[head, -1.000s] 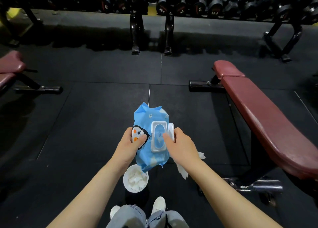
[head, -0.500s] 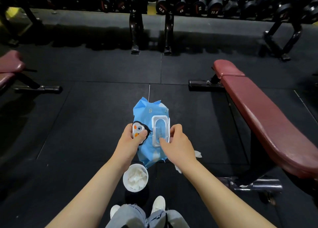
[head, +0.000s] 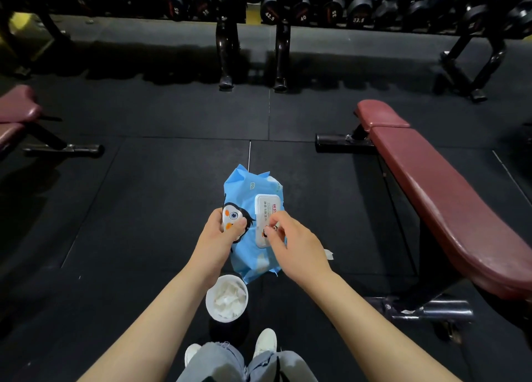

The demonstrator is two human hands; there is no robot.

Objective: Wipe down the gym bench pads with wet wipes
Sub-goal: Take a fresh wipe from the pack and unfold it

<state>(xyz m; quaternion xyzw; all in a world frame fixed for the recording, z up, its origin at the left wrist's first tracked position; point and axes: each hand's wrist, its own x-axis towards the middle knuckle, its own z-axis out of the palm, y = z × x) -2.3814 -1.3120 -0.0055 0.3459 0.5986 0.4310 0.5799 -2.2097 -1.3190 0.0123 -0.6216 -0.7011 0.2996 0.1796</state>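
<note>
Bench pad (head: 449, 206), maroon, seen at right, well apart from hands. Wipes pack (head: 253, 232), blue, held mid-air over black floor (head: 144, 208), gripped at side by left hand (head: 218, 237). White lid (head: 266, 220) pressed shut by curled right hand (head: 293, 243). Cup (head: 226, 298) of used wipes set below.

Wipe (head: 329, 255) mostly behind right hand (head: 299, 249)

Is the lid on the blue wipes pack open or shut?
Shut. The white lid lies flat on the wipes pack, with the right hand pressing it.
</note>
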